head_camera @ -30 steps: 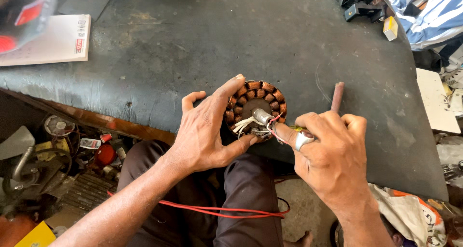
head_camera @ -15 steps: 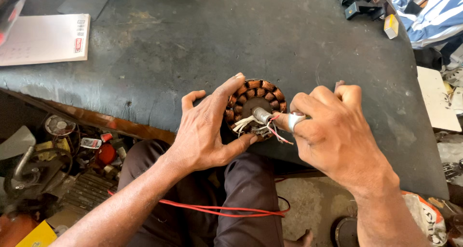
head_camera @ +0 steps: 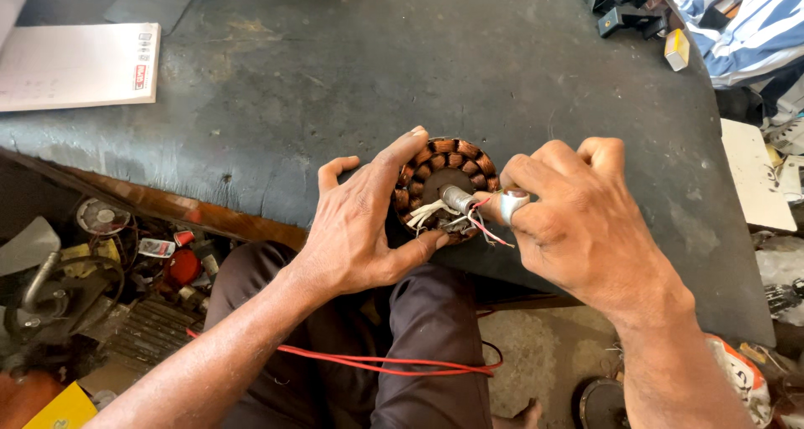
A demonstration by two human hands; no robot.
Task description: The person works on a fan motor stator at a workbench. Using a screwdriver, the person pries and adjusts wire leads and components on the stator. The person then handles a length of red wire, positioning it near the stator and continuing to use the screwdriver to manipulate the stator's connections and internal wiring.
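While my left hand [head_camera: 360, 228] keeps gripping the copper-wound motor stator [head_camera: 444, 186] at the dark workbench's [head_camera: 335, 86] near edge, centre frame, my right hand [head_camera: 578, 220] has closed into a fist, pinching a small white sleeve [head_camera: 512, 203] against its wire leads [head_camera: 481, 224].

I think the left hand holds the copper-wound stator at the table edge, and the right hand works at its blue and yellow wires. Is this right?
Not quite: the wires are red and white, not blue and yellow, as the head view shows. The rest holds: the left hand holds the copper-wound stator at the table edge, and the right hand works at its wires.
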